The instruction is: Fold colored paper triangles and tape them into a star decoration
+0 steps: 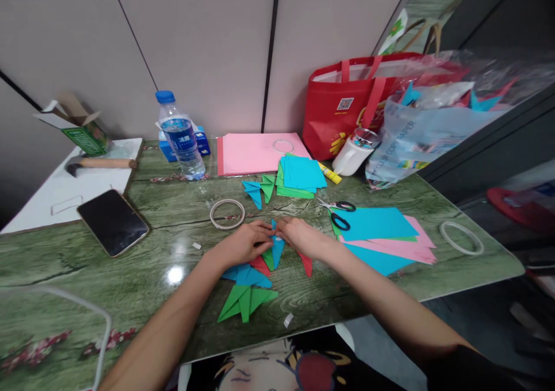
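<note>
My left hand (245,242) and my right hand (301,236) meet over a blue folded paper piece (278,254), fingers closed on it from both sides. My fingertips hide its upper part. Red and green folded pieces show under my left hand, and a red folded piece (306,264) pokes out beneath my right. Closer to me lie a blue folded piece (246,275) and a green folded piece (245,302). Beyond my hands sit a small blue folded piece (253,192) and a small green one (267,187).
Scissors (340,220) rest partly on coloured paper sheets (375,223) at right. A tape ring (227,214) lies left of centre. Behind stand a water bottle (181,139), paper squares (303,173), a glue stick (330,173), a mug (350,157) and a red bag (329,107). A phone (113,222) lies left.
</note>
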`<action>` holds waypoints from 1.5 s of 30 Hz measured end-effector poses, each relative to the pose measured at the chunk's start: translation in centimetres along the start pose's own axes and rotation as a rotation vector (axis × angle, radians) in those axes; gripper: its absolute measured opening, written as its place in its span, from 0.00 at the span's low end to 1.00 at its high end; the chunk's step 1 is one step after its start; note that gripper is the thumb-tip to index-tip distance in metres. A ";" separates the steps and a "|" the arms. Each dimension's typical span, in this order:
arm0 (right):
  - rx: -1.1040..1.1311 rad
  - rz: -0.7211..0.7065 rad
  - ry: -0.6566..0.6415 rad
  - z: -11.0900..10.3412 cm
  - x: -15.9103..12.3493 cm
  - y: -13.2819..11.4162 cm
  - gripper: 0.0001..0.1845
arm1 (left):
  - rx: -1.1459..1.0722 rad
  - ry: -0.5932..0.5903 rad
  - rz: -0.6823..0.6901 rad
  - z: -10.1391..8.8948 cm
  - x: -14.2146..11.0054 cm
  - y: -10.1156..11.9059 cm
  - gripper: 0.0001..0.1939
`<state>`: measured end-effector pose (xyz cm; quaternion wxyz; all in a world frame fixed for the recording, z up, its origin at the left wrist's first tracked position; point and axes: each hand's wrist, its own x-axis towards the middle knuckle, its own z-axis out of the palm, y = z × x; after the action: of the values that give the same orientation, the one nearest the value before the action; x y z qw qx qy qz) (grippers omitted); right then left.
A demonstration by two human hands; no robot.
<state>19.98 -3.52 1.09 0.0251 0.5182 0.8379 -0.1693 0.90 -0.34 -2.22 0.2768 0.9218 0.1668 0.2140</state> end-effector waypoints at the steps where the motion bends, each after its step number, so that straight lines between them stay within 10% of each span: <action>1: 0.004 -0.012 -0.003 0.0 0.0 0.1 0.10 | -0.002 0.002 -0.002 0.0 0.0 0.0 0.11; 45: -0.058 -0.177 0.057 0.4 -0.1 0.8 0.06 | 0.036 -0.007 0.025 0.0 0.0 0.3 0.10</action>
<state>20.67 -3.44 0.51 0.0009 0.4460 0.8853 -0.1316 0.96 -0.55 -2.08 0.2581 0.9294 0.1581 0.2110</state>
